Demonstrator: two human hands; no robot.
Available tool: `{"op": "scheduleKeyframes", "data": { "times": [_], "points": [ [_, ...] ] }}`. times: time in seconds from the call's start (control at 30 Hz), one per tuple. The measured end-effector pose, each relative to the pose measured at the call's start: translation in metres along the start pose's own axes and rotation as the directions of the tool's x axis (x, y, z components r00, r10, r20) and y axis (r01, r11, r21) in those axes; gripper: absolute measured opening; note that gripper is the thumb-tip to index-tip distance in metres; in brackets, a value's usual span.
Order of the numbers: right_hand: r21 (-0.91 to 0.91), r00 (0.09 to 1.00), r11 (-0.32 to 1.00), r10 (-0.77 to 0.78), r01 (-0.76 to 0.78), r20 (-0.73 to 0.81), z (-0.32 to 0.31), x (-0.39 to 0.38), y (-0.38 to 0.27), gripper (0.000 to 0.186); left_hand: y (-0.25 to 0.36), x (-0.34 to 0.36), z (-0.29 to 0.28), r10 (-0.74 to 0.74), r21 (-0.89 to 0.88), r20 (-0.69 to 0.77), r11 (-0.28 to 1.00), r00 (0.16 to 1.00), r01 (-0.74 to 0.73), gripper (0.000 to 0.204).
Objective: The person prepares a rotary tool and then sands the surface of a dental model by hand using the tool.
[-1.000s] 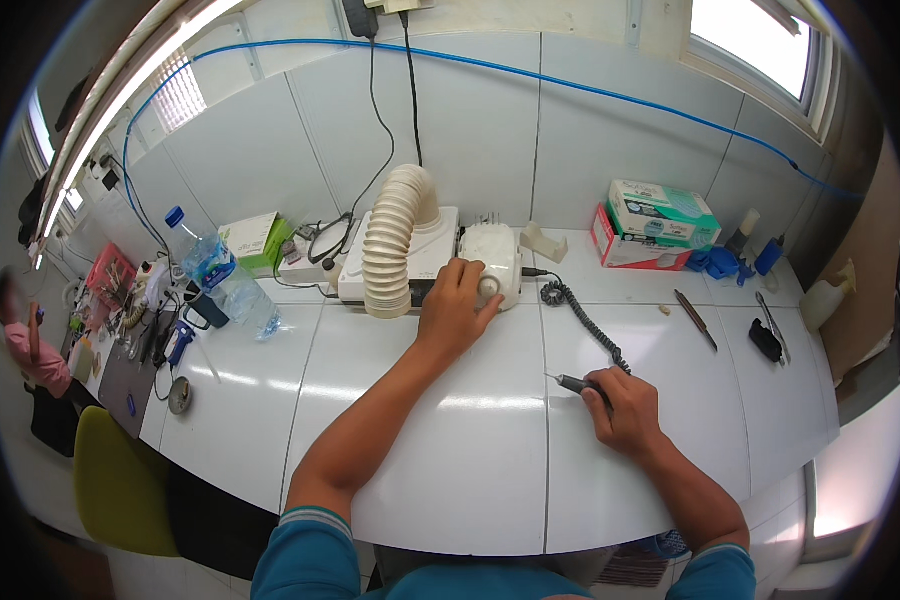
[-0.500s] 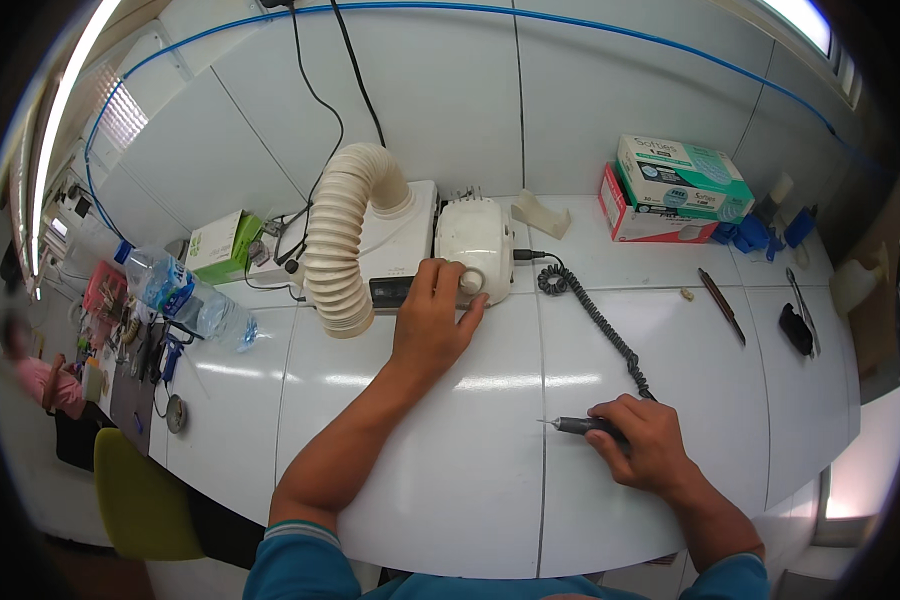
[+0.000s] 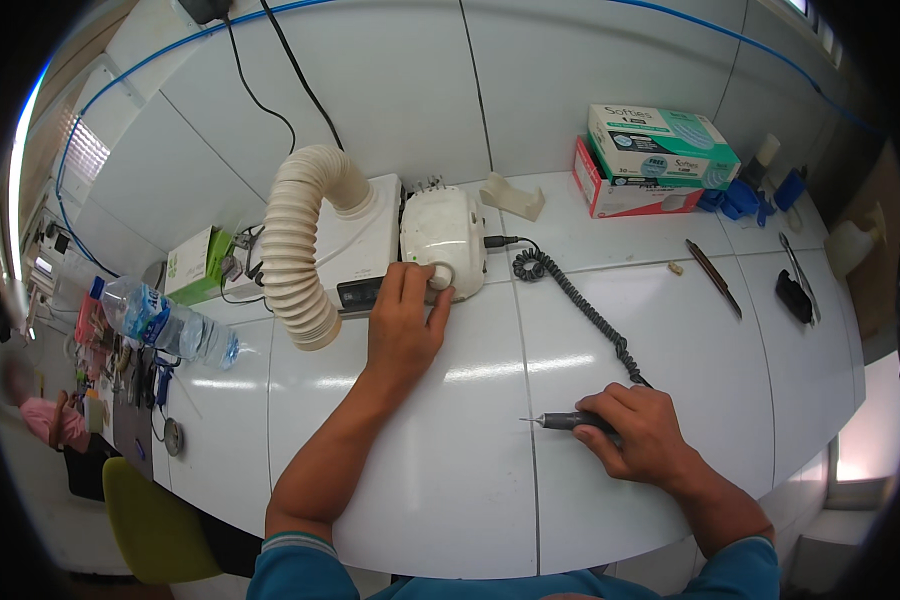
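Observation:
My left hand (image 3: pixel 406 318) reaches to the front of a white control box (image 3: pixel 442 226). Its index finger and thumb close on the round knob (image 3: pixel 441 277) there. In my right hand (image 3: pixel 642 432) lies a dark rotary handpiece (image 3: pixel 562 421), gripped low over the table with its thin metal bit pointing left. From the handpiece's rear a black coiled cord (image 3: pixel 591 317) runs up to a plug in the box's right side. Left of the box, a ribbed white hose (image 3: pixel 298 243) arches out of a white unit (image 3: pixel 376 232), its open end over the table.
A clear plastic bottle (image 3: pixel 167 322) leans at the left beside a green-and-white box (image 3: pixel 199 262). Stacked cartons (image 3: pixel 657 150) stand at the back right. Nearby lie a brown pen-like tool (image 3: pixel 713 277), metal tweezers (image 3: pixel 802 275) and a small beige piece (image 3: pixel 676 268). Another person (image 3: pixel 54 420) is at the far left.
The whole view has shifted, so the bench things appear farther left and tilted. My left hand stays at the knob, and the handpiece stays in my right hand.

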State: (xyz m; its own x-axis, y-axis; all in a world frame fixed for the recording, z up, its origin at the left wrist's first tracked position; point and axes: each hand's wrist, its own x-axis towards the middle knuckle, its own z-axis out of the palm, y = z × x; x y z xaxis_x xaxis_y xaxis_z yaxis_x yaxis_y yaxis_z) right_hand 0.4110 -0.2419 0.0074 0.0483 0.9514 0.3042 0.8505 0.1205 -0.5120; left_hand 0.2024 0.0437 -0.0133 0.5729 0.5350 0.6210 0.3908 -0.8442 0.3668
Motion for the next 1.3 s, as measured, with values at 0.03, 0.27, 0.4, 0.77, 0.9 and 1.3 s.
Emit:
{"op": "scheduleKeyframes", "data": {
  "times": [0.03,0.27,0.4,0.77,0.9,1.3],
  "points": [
    [0.000,1.000,1.000,0.000,0.000,-0.001,0.0002,-0.0003,0.0000,0.022,-0.0003,-0.0001,-0.0002,0.001,0.000,0.000,1.000,1.000,-0.001,0.033],
    [-0.019,1.000,1.000,0.002,-0.001,0.020,0.0007,-0.0009,-0.0016,0.023,-0.0009,-0.0009,-0.0016,0.020,0.008,-0.005,1.000,1.000,-0.020,0.032],
    [-0.020,1.000,1.000,-0.002,0.002,0.020,0.0007,-0.0007,-0.0029,0.023,-0.0022,-0.0029,-0.0012,0.007,-0.001,-0.002,1.000,1.000,-0.007,0.032],
    [-0.078,0.997,0.995,-0.068,0.065,-0.031,0.0056,0.0007,-0.0009,0.020,-0.0033,-0.0004,0.0005,0.039,-0.013,-0.015,0.999,0.999,-0.039,0.031],
    [-0.061,0.999,0.997,-0.044,0.042,-0.031,0.0063,-0.0001,-0.0007,0.020,-0.0039,-0.0002,-0.0009,0.053,-0.006,-0.016,0.999,0.998,-0.053,0.030],
    [-0.043,0.999,0.999,-0.017,0.018,0.029,-0.0001,0.0001,-0.0037,0.022,-0.0036,-0.0002,-0.0003,-0.018,-0.035,-0.028,0.999,0.999,0.017,0.030]
  ]
}}
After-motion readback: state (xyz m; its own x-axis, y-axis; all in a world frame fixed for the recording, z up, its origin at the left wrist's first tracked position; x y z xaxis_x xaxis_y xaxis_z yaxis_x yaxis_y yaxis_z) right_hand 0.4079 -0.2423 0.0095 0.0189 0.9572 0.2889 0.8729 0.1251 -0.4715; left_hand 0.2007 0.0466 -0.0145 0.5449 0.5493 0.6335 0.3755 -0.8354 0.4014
